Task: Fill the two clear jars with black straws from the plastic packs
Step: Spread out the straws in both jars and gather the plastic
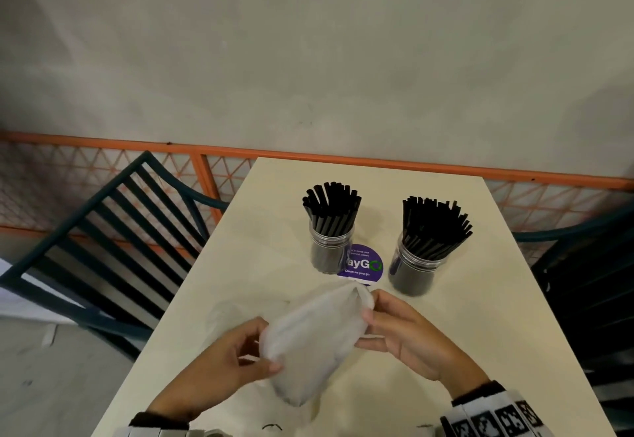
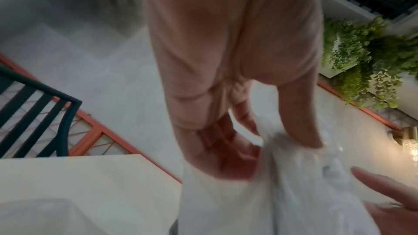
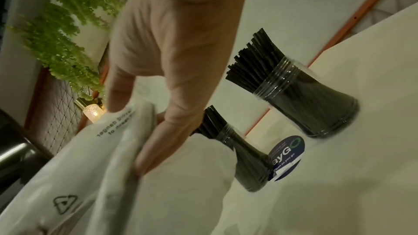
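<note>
Both hands are holding 1 empty, cloudy plastic pack (image 1: 310,337) above the surface (image 1: 463,330). Left hand (image 1: 236,357) is pinching its near end, thumb over curled fingers; right hand (image 1: 408,337) is clasping the far end, fingers wrapped round the film. Beyond the right grip, 2 clear jars are standing upright, left jar (image 1: 330,251) and right jar (image 1: 417,268), both packed with black straws (image 1: 434,224). A purple sticker (image 1: 363,265) is lying between them.

Soft, even, dim light covers the head view, with faint shadows and wide-angle bending at the frame edges. Both wrist views are blurred, strongest in the foreground. A lit wall lamp (image 2: 410,149) glows warm at the right edge of the left wrist view and again at the left (image 3: 92,112) of the right wrist view.
</note>
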### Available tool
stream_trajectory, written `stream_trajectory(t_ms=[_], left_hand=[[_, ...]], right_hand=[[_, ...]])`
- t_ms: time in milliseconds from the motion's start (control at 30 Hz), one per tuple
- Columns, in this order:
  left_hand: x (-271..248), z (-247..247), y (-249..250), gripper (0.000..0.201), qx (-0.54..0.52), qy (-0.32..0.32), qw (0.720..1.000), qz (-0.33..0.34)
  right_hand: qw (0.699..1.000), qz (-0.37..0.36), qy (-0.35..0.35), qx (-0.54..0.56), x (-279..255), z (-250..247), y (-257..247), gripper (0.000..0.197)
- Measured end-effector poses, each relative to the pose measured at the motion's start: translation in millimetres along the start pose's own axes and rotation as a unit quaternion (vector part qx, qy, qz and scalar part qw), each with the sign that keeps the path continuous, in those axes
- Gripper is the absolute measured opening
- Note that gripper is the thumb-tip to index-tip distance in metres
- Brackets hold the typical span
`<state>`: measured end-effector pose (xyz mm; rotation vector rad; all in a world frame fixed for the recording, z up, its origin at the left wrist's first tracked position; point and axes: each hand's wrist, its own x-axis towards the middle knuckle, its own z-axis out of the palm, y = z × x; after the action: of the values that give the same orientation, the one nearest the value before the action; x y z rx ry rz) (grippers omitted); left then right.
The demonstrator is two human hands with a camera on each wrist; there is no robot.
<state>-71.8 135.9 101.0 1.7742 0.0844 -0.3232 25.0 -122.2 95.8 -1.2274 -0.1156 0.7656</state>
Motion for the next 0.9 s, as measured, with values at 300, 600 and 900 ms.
stream_trajectory(t_ms=[300,600,900], left_hand=[[-4,-40,3,0.037,0.311,0.311,0.879,0.187],[2,-42,-58,0.058,0.246,0.328,0.897,0.164],[-3,-42,-95,0.083,0.456,0.081,0.886,0.027]], right_hand=[[0.809,-0.257,0.221,-0.480,22,38,23,0.038],[0.781,-0.160,-0.088,-0.597,25,68,60,0.061],[0.666,0.027,-0.095,-0.740,71,71,142,0.049]])
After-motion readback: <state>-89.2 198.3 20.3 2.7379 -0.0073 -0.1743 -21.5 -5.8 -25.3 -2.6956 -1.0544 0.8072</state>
